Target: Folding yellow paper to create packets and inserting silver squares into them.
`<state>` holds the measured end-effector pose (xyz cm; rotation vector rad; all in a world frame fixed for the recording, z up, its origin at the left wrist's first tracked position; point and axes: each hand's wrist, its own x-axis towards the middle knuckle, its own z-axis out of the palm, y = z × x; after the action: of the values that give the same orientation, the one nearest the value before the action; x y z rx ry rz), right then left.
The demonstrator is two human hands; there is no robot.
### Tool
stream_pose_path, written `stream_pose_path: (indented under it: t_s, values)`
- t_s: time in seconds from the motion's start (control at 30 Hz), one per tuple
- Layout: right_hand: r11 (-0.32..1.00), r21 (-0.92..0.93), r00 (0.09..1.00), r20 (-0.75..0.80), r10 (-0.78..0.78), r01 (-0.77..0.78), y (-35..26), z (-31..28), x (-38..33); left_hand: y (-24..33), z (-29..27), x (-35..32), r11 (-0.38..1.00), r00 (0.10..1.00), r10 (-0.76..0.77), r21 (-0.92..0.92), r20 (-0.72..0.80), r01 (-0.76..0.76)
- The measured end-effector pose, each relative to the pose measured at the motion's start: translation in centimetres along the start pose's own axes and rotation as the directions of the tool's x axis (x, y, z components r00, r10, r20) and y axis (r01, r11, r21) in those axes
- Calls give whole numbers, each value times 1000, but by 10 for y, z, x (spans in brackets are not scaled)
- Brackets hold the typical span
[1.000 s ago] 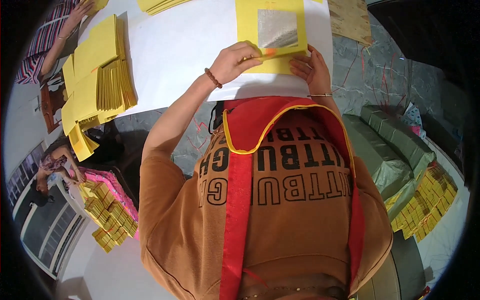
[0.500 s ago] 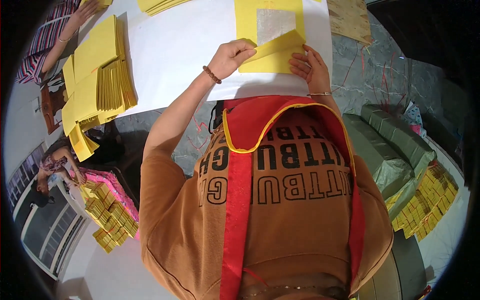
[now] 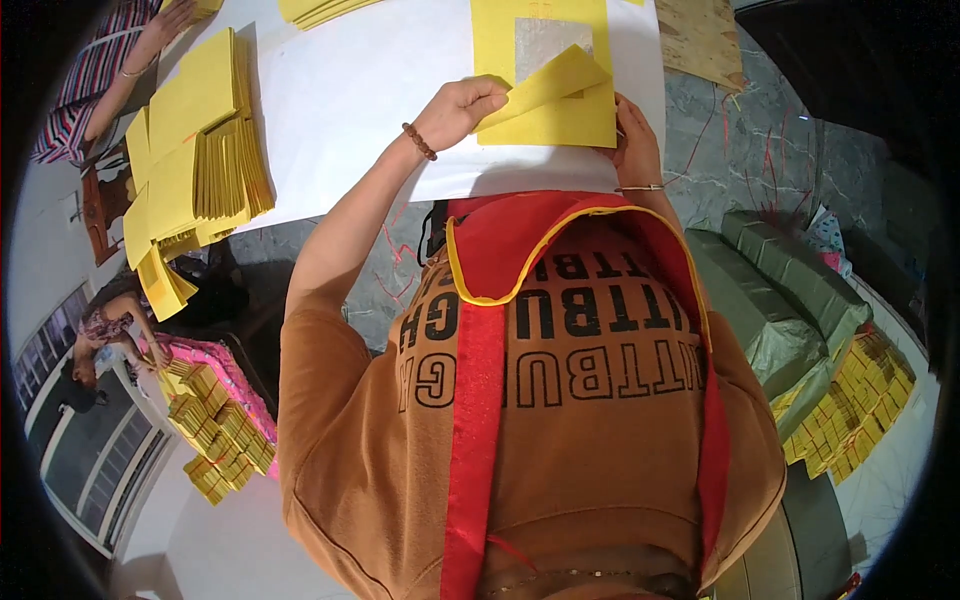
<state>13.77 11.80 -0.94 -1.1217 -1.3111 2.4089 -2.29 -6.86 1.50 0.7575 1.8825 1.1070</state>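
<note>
A yellow paper sheet (image 3: pixel 590 125) lies on the white table near its front edge, with a silver rectangular patch (image 3: pixel 536 45) on it. A yellow flap (image 3: pixel 545 85) crosses the sheet at a slant and partly covers the patch. My left hand (image 3: pixel 464 110), with a beaded bracelet on its wrist, is closed in a pinch on the flap's left end. At the sheet's lower right edge my right hand (image 3: pixel 637 148) is curled, its fingertips partly hidden by the paper; it appears to grip that edge.
Stacks of folded yellow paper (image 3: pixel 190 140) stand at the table's left end, some overhanging it. Another yellow stack (image 3: pixel 325 8) lies at the far edge. A co-worker's hand (image 3: pixel 165 30) is at upper left. Green-wrapped bundles (image 3: pixel 770 300) stand at right.
The flap's right end has swung up and away from my right hand. My right hand has gone from spread fingers to curled ones at the sheet's edge. My left hand keeps its pinch.
</note>
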Motion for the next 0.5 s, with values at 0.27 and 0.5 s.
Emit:
stream_pose_path:
  t_s: [0.27,0.5]
  values:
    - [1000,-4,1000,16,7,-7,-1,-1,-1,10,-1,-4,1000,1000,-22,-6,-1,22]
    - [1000,-7,1000,-17,11,-11,0,0,-2,16,-5,-5,991,990,-125,-42,68,128]
